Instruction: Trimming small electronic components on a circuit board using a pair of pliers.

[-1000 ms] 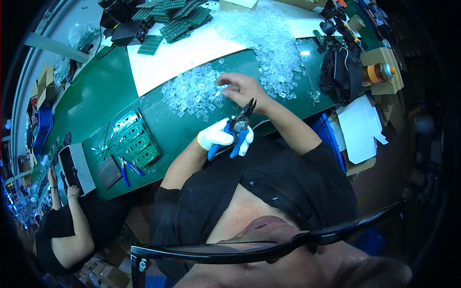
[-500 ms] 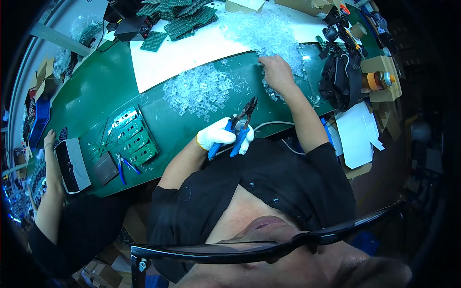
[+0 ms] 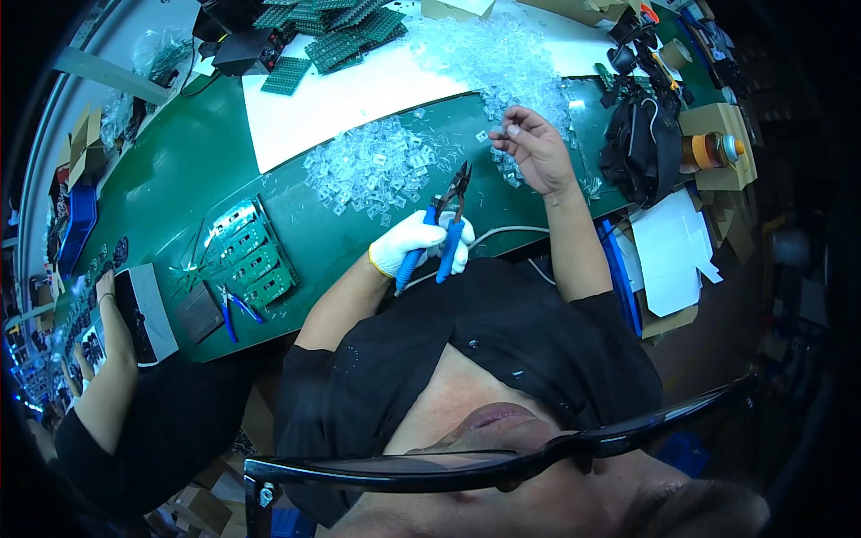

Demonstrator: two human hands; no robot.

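My left hand (image 3: 414,242), in a white glove, holds blue-handled cutting pliers (image 3: 453,202). Their dark jaws point up and away from me, and the handles are spread. Bare and turned partly palm-up, my right hand (image 3: 541,152) is raised at the near edge of the large heap of clear plastic pieces (image 3: 516,76). Its thumb and fingers are pinched together. A small clear plastic piece (image 3: 482,136) shows at the fingertips; the grip itself is partly hidden. Left of that hand lies a second pile of clear square pieces (image 3: 372,166), with thin clear offcuts scattered beside it.
Green circuit boards (image 3: 256,255) lie at the left, near another pair of blue-handled pliers (image 3: 238,309) and a white box (image 3: 154,314). A co-worker's arm (image 3: 112,359) reaches in there. Green grid panels (image 3: 350,40) are stacked behind; a black bag (image 3: 639,148) stands right.
My right hand has drawn back from the large heap and turned palm-up. The pliers have risen slightly in my left hand. At the left, the co-worker's arm has shifted right.
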